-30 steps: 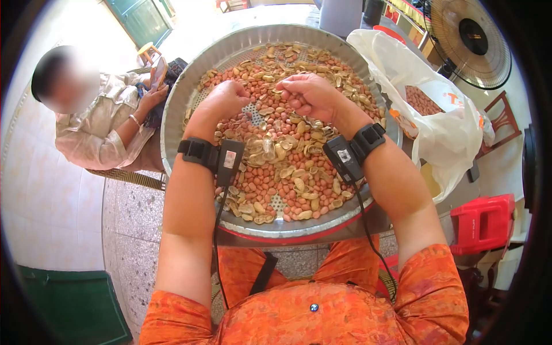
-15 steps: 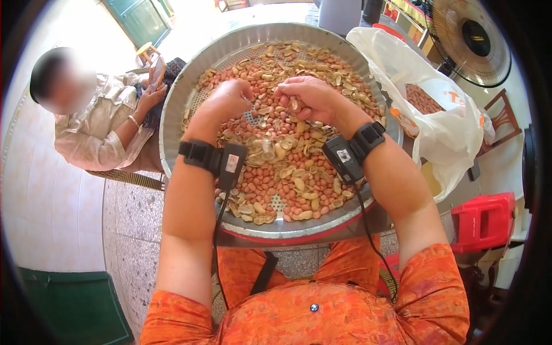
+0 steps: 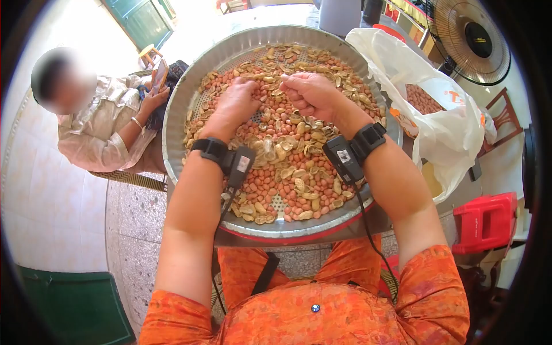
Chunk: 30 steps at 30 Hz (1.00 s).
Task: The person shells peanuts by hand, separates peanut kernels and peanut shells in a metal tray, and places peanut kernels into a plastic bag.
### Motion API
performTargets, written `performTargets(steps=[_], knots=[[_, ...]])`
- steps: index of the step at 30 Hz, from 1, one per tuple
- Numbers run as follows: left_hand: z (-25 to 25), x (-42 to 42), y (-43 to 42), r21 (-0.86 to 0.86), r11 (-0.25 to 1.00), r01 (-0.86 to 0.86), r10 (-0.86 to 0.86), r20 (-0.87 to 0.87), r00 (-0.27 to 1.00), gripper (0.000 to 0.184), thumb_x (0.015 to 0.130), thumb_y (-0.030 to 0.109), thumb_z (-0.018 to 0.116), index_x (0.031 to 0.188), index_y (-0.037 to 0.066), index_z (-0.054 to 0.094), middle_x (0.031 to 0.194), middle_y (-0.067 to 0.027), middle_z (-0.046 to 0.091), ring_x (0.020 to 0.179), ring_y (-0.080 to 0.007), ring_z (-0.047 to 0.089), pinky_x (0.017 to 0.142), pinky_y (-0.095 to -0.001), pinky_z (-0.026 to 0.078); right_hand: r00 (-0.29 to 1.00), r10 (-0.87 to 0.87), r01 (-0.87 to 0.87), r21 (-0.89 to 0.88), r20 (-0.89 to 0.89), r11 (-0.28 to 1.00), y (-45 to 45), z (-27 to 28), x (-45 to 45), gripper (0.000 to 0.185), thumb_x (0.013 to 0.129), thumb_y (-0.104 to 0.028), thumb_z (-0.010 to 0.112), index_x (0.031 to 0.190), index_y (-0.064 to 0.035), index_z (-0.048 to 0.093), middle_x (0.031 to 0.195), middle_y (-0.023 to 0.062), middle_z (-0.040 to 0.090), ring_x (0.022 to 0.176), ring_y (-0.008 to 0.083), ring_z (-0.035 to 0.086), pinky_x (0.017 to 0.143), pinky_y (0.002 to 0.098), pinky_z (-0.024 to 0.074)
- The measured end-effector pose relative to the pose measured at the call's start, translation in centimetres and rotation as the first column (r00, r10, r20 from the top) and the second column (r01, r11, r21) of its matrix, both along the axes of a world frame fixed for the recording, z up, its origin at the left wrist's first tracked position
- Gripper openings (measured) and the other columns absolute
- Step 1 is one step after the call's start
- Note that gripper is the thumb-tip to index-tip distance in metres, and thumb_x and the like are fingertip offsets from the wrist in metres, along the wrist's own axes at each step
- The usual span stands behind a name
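Note:
A large round metal tray (image 3: 178,109) with a perforated bottom holds reddish shelled peanuts (image 3: 253,179) mixed with pale, broken peanut shells (image 3: 339,75). Over its far half, my left hand (image 3: 238,99) is low against the peanuts, fingers curled and fingertips mostly hidden. My right hand (image 3: 313,96) hovers to the right of it, thumb and forefinger pinched and the other fingers folded into the palm. Whatever it holds is too small or too hidden to name. Each wrist wears a black strap with a small box and cable.
To the right stand a white plastic bag (image 3: 397,75) with peanuts inside, a fan (image 3: 477,40) and a red plastic object (image 3: 484,223). A seated person (image 3: 106,123) at the left holds a phone (image 3: 159,75). A grey jug (image 3: 339,17) is beyond the tray.
My left hand has shifted slightly right and turned down toward the peanuts. My right fingers have closed further; the peanuts seen in them earlier no longer show.

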<state>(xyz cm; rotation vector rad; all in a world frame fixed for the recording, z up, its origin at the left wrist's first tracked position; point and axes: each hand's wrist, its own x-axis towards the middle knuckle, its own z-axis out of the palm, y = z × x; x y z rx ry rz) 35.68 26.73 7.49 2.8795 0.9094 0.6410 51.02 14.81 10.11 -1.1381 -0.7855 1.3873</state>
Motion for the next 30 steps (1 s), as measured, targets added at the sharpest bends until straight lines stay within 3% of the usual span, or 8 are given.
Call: performTargets(steps=[8,11,15,17,20,22,26,30], knots=[[0.1,-1.0,2.8,-0.332,0.941,-0.058,0.091,0.084,0.992,0.012,0.07,0.004,0.057,0.081,0.0,0.059,0.068,-0.0089,0.061,0.062,-0.0169,0.058,0.055,-0.03,0.046,0.998,0.008,-0.005,-0.035,0.067,0.999,0.0,-0.1,-0.3,0.02,0.089,-0.023,0.046,0.083,-0.0044,0.05,0.058,-0.005,0.039,0.042,0.0028,0.028,0.033,0.0168,0.0219],[1.7,-1.1,2.6,-0.491,0.869,-0.056,0.128,0.115,0.985,0.015,0.069,0.007,0.058,0.082,0.001,0.062,0.077,-0.0132,0.062,0.073,-0.021,0.06,0.064,-0.0309,0.048,1.0,0.026,-0.025,-0.123,0.007,0.992,0.3,-0.5,-0.3,0.029,0.091,-0.03,0.042,0.086,-0.0024,0.05,0.059,-0.0026,0.043,0.042,0.0031,0.033,0.034,0.0158,0.0256],[4.3,0.3,-2.4,-0.656,0.589,0.472,-0.106,0.517,0.849,0.019,0.074,0.009,0.062,0.089,-0.002,0.057,0.071,-0.0036,0.056,0.061,-0.0075,0.053,0.051,-0.0194,0.042,0.997,0.015,-0.029,-0.193,-0.073,0.981,-0.3,0.1,-0.9,0.042,0.091,-0.039,0.035,0.09,-0.0005,0.051,0.062,0.001,0.048,0.043,0.0038,0.039,0.034,0.0149,0.0293],[4.2,0.2,-2.1,-0.621,0.623,0.476,-0.094,0.544,0.834,0.021,0.073,0.012,0.064,0.088,-0.001,0.058,0.075,-0.0057,0.058,0.061,-0.009,0.054,0.054,-0.0214,0.043,0.983,0.085,-0.108,-0.14,-0.161,0.984,-0.1,-0.2,-0.7,0.051,0.09,-0.046,0.03,0.095,0.0002,0.051,0.065,0.0032,0.051,0.045,0.0049,0.044,0.034,0.0148,0.0313],[3.7,-0.9,-0.1,-0.454,0.883,0.122,0.013,0.282,0.959,0.023,0.071,0.015,0.066,0.087,0.001,0.059,0.078,-0.0085,0.059,0.062,-0.0123,0.056,0.056,-0.0247,0.045,0.973,0.1,-0.129,-0.13,-0.209,0.983,0.3,-0.4,0.0,0.054,0.09,-0.048,0.029,0.098,0.0005,0.05,0.067,0.0042,0.053,0.044,0.0064,0.044,0.033,0.0149,0.031],[3.5,-1.6,0.2,-0.346,0.92,-0.183,0.092,-0.263,0.96,0.024,0.068,0.019,0.068,0.083,0.003,0.059,0.075,-0.0098,0.06,0.064,-0.0166,0.058,0.059,-0.0275,0.046,0.981,0.071,-0.095,-0.124,-0.181,0.988,0.3,-0.4,0.0,0.055,0.09,-0.049,0.029,0.098,0.0004,0.05,0.067,0.0044,0.053,0.044,0.0065,0.044,0.032,0.0147,0.031],[4.8,-1.2,-1.4,-0.641,0.745,-0.186,-0.149,-0.431,0.89,0.024,0.065,0.019,0.066,0.082,0.002,0.059,0.069,-0.009,0.059,0.064,-0.0194,0.058,0.055,-0.0293,0.047,0.988,0.007,-0.028,-0.13,-0.154,0.991,0.1,0.0,-0.4,0.057,0.089,-0.051,0.027,0.099,0.0003,0.05,0.069,0.0051,0.055,0.045,0.0064,0.044,0.032,0.0141,0.0309],[3.3,-1.2,-0.2,-0.519,0.855,0.004,-0.176,-0.284,0.943,0.011,0.068,0.008,0.059,0.076,0.001,0.059,0.065,-0.0086,0.058,0.053,-0.0146,0.056,0.046,-0.0274,0.045,0.988,0.003,-0.021,-0.118,-0.153,0.993,0.1,0.1,-0.2,0.057,0.089,-0.051,0.027,0.099,0.0004,0.05,0.07,0.0053,0.055,0.046,0.0064,0.045,0.032,0.0141,0.0307]])
